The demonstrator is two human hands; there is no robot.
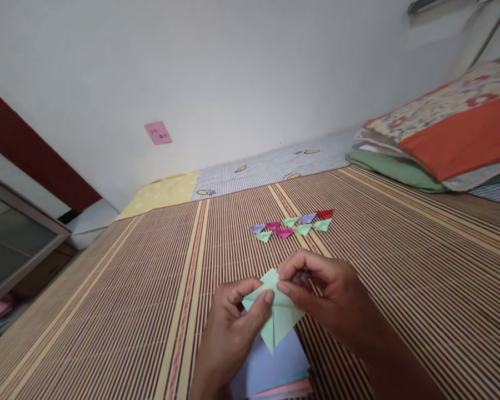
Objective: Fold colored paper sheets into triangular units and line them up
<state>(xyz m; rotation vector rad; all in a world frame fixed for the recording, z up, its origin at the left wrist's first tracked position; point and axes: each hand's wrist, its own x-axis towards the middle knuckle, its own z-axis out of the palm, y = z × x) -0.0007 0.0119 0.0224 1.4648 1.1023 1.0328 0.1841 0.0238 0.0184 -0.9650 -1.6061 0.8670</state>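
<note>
A partly folded sheet of light green paper [284, 321], creased down its lower half, is held up between both hands. My left hand [237, 319] pinches its left side, thumb lying across the front. With thumb and forefinger, my right hand [323, 286] grips the paper's upper right edge; its other fingers are curled in. Just below and behind the green sheet lies a stack of coloured paper [275, 364], bluish-purple on top with pink and other sheets beneath. Beyond the hands, several small folded paper pieces [284, 233] in green, magenta, purple and red sit in two rows.
A striped bamboo mat [150, 311] covers the surface. Patterned cloth [266, 164] runs along the wall at the back. Folded bedding with an orange, floral cover [462, 133] is piled at the right. A pink note [158, 133] is stuck on the wall. A glass-fronted cabinet [16, 239] stands left.
</note>
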